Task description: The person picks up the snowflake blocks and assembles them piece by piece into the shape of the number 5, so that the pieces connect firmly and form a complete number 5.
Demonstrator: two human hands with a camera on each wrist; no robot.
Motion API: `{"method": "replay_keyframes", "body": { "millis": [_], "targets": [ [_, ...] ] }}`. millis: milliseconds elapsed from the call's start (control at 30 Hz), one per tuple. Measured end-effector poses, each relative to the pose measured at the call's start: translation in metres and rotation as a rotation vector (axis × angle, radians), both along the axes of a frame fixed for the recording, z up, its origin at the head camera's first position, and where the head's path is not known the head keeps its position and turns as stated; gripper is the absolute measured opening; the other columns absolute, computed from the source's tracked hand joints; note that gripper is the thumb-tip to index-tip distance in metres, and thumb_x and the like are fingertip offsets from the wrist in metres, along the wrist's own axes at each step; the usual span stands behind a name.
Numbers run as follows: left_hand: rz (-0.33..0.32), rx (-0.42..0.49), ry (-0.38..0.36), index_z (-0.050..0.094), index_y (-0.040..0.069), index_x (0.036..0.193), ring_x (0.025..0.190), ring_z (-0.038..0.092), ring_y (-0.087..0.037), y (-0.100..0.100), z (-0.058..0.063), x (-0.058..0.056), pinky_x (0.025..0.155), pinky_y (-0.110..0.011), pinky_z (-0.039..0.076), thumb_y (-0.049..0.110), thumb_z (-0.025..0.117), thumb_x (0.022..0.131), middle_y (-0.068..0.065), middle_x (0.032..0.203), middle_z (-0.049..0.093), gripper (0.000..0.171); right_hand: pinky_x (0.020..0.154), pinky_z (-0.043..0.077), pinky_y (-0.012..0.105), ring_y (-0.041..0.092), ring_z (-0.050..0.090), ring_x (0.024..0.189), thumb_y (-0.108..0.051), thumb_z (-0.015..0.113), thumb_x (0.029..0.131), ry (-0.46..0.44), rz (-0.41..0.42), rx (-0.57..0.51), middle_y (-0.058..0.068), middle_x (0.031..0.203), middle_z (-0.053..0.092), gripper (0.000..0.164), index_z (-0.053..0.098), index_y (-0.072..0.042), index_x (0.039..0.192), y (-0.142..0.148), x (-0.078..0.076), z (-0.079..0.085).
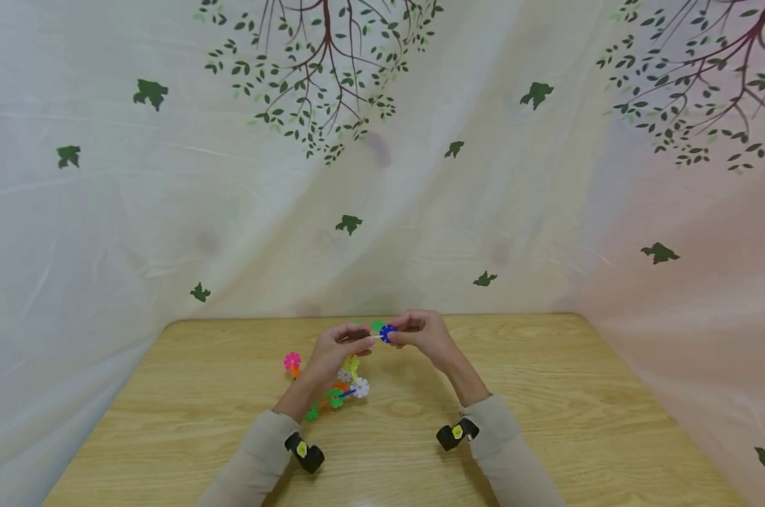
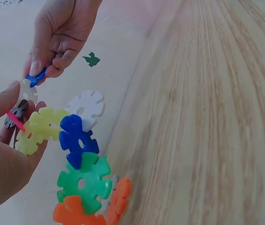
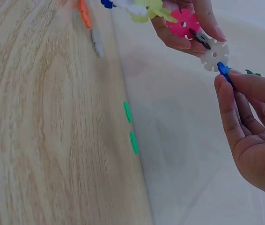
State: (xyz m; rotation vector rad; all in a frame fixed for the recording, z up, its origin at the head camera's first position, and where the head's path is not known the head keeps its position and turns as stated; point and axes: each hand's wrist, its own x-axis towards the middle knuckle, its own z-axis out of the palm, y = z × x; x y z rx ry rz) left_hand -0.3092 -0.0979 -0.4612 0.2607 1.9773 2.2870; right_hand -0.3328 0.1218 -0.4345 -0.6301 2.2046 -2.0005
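Observation:
My left hand [image 1: 339, 350] holds a chain of notched plastic discs by its far end. A white disc [image 3: 215, 55] there joins a dark grey disc [image 3: 200, 39] and a pink disc [image 3: 183, 23]. Between thumb and fingers, my right hand [image 1: 425, 335] pinches a blue disc [image 3: 224, 71], whose edge meets the white disc's rim. In the left wrist view the chain runs on through a yellow disc [image 2: 28, 139], another white disc [image 2: 86, 107], a second blue disc [image 2: 78, 140], a green disc [image 2: 84, 183] and an orange disc [image 2: 119, 200].
Two loose green discs [image 3: 128, 112] lie near the far edge of the wooden table [image 1: 547, 408]. Behind it hangs a pale cloth [image 1: 408, 239] printed with leaves and branches. Left of my left hand, a pink disc [image 1: 291, 361] shows.

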Motion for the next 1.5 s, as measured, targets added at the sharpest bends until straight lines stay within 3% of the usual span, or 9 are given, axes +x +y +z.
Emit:
{"method": "replay_keyframes", "body": {
  "millis": [167, 600, 867, 1067, 1300, 1500],
  "targets": [
    [0.017, 0.003, -0.004, 0.065, -0.008, 0.124, 0.105, 0.070, -0.030, 0.000, 0.002, 0.001, 0.090, -0.032, 0.061, 0.008, 0.074, 0.093, -0.004, 0.108, 0.071, 0.036, 0.069, 0.061, 0.024, 0.009, 0.070, 0.073, 0.007, 0.071, 0.090, 0.016, -0.012, -0.023, -0.004, 0.083, 0.075, 0.021, 0.067, 0.017, 0.108, -0.003, 0.001, 0.000],
    [0.021, 0.038, 0.014, 0.064, -0.010, 0.122, 0.094, 0.071, -0.018, 0.001, 0.004, 0.002, 0.089, -0.032, 0.061, 0.006, 0.073, 0.094, -0.003, 0.103, 0.070, 0.034, 0.068, 0.061, 0.023, 0.010, 0.070, 0.072, 0.006, 0.072, 0.090, 0.034, -0.023, -0.077, -0.002, 0.085, 0.075, 0.022, 0.067, 0.018, 0.109, -0.008, 0.004, 0.000],
    [0.020, 0.064, 0.045, 0.062, -0.010, 0.124, 0.101, 0.069, -0.023, 0.003, 0.007, 0.002, 0.090, -0.031, 0.061, 0.005, 0.069, 0.096, -0.004, 0.106, 0.069, 0.033, 0.068, 0.062, 0.024, 0.010, 0.070, 0.071, 0.005, 0.072, 0.091, 0.053, -0.066, -0.116, 0.005, 0.087, 0.075, 0.020, 0.066, 0.017, 0.106, -0.013, 0.007, -0.002],
    [0.027, 0.078, 0.048, 0.062, -0.008, 0.121, 0.096, 0.068, -0.015, 0.003, 0.010, 0.003, 0.089, -0.029, 0.061, 0.004, 0.067, 0.097, -0.003, 0.105, 0.067, 0.027, 0.068, 0.062, 0.025, 0.010, 0.070, 0.070, 0.006, 0.071, 0.091, 0.073, -0.095, -0.144, 0.016, 0.091, 0.075, 0.021, 0.066, 0.018, 0.107, -0.017, 0.007, -0.003],
    [-0.032, 0.046, 0.042, 0.057, -0.010, 0.129, 0.101, 0.065, -0.015, 0.000, 0.011, 0.004, 0.093, -0.031, 0.059, 0.011, 0.065, 0.100, -0.006, 0.112, 0.065, 0.037, 0.067, 0.062, 0.025, 0.010, 0.070, 0.069, 0.005, 0.071, 0.091, 0.061, -0.102, -0.142, 0.005, 0.087, 0.075, 0.020, 0.066, 0.017, 0.106, -0.018, 0.006, -0.005],
    [-0.063, 0.024, 0.049, 0.061, -0.006, 0.128, 0.105, 0.065, -0.015, -0.001, 0.010, 0.003, 0.098, -0.038, 0.058, 0.017, 0.067, 0.100, -0.005, 0.117, 0.067, 0.037, 0.067, 0.062, 0.026, 0.011, 0.070, 0.070, 0.003, 0.072, 0.091, 0.068, -0.080, -0.140, 0.005, 0.087, 0.074, 0.023, 0.066, 0.017, 0.108, -0.019, 0.006, -0.005]
  ]
}}
